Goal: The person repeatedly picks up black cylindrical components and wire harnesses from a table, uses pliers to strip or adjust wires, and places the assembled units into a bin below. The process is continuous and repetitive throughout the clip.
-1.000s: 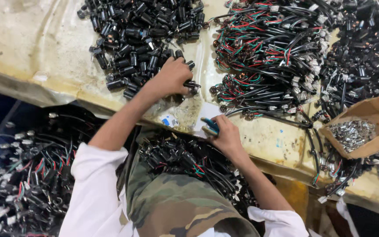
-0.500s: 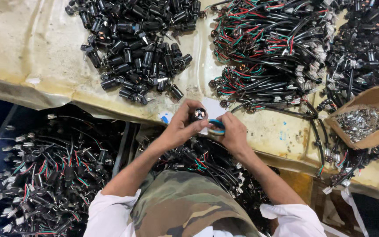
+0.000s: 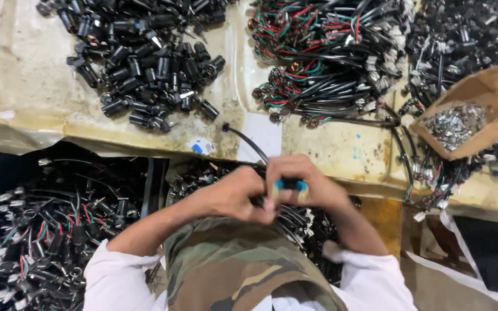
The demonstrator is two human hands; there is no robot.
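Blue-handled tool (image 3: 290, 185) pinched in my right hand (image 3: 301, 184), fingers closed round it; left hand (image 3: 234, 193) pressed against it, fist closed, contents hidden. Black cable (image 3: 246, 140) runs up from grip; black connectors (image 3: 145, 69) beyond, upper left.

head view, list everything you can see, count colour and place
black cylindrical parts: one big heap, black, on the table top left
wire harnesses: one tangled pile, black with red and green wires, table top centre
dark cable parts: one pile, black, table top right
cardboard box: one, brown, right edge of the table
metal bits: many, silver, inside the cardboard box
white card: one, white, table edge at centre
black cable: one, black, runs from the table down to the hands
finished harnesses: one mass, black with white ends, in the bin lower left
table: one, yellowed covering
blue tool: one, blue, held in the right hand
left hand: closed, pressed to the right hand
right hand: closed on the blue tool
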